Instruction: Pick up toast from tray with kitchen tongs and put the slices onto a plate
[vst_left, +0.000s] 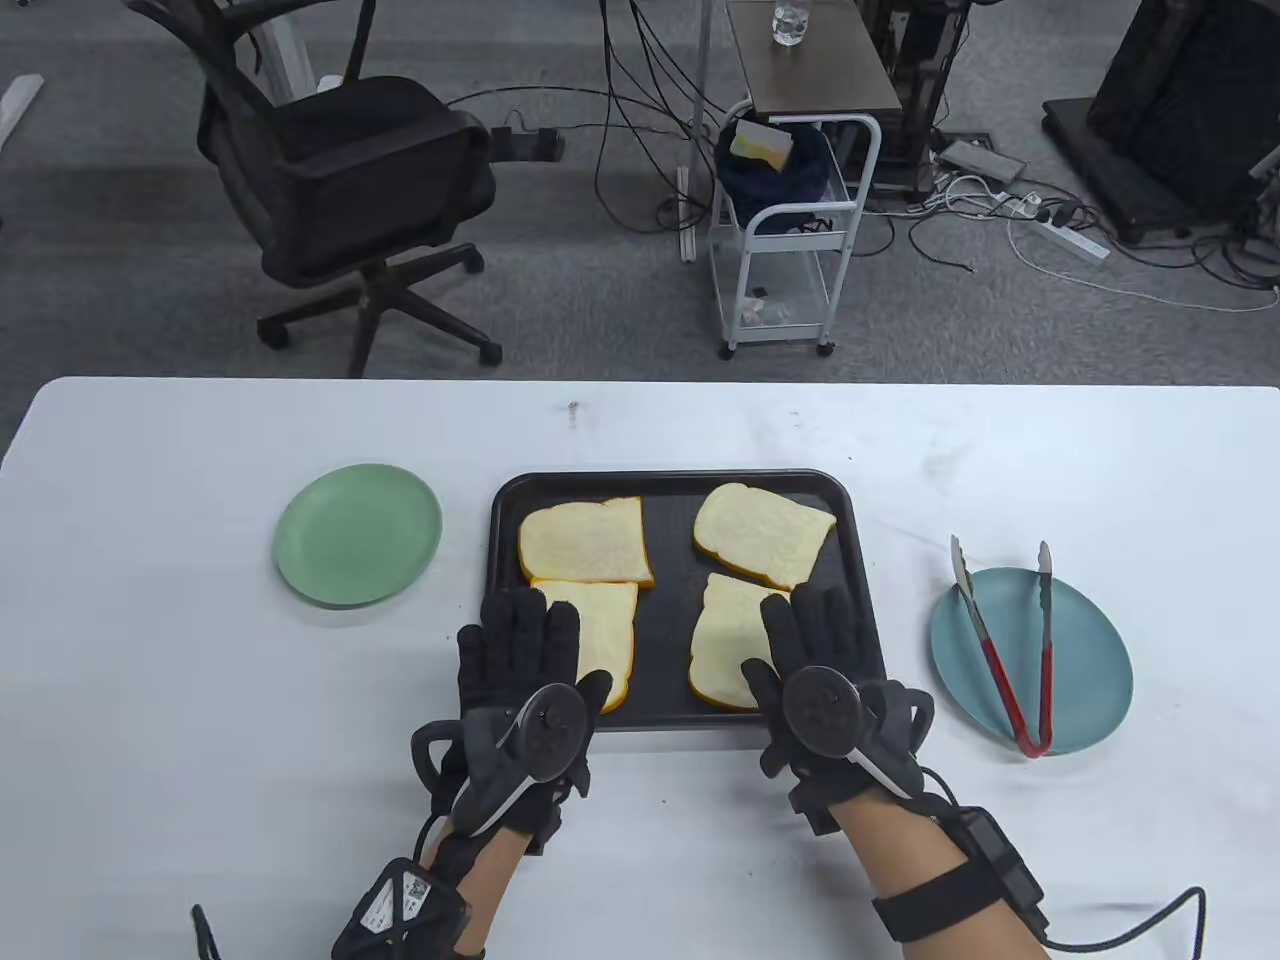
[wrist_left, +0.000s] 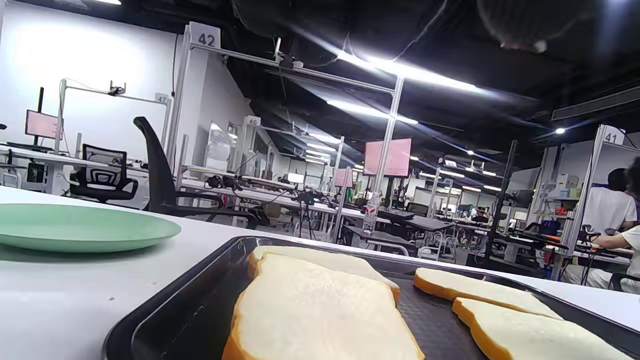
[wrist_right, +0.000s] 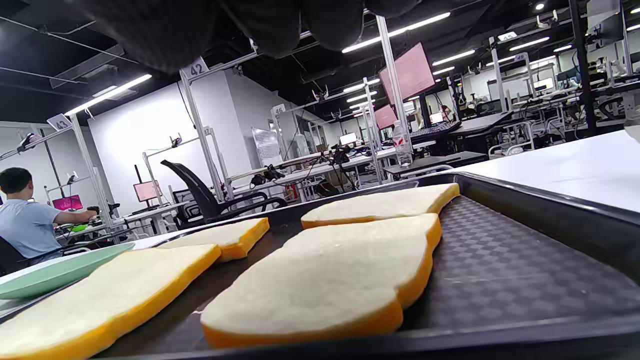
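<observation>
A white table (vst_left: 180, 700), scuffed and smudged in places, fills the lower part of the table view. At its left sits a green plate (vst_left: 357, 534). Beside it, mid-table, a black tray (vst_left: 865, 560) holds 4 toast slices: far-left slice (vst_left: 586, 541), near-left slice (vst_left: 605, 640), far-right slice (vst_left: 762, 533) and near-right slice (vst_left: 725, 640). The left hand (vst_left: 525, 680) lies flat at the tray's near edge, fingers straight and spread, covering part of the near-left slice and holding nothing. The right hand (vst_left: 825, 665) lies the same way, fingers straight over the near-right slice's right side, gripping nothing. To the tray's right a blue plate (vst_left: 1095, 650) carries red-handled tongs (vst_left: 1010, 660), their tips apart and pointing away from the person.

Beyond the table, grey carpet holds a black office chair (vst_left: 340, 190) at left, a white cart (vst_left: 795, 240) with a brown top and a glass (vst_left: 789, 24), and loose cables with a power strip (vst_left: 1075, 240) at right. The wrist views show a large lab hall: numbered frames, pink screens, ceiling strip lights, and seated people at distant desks.
</observation>
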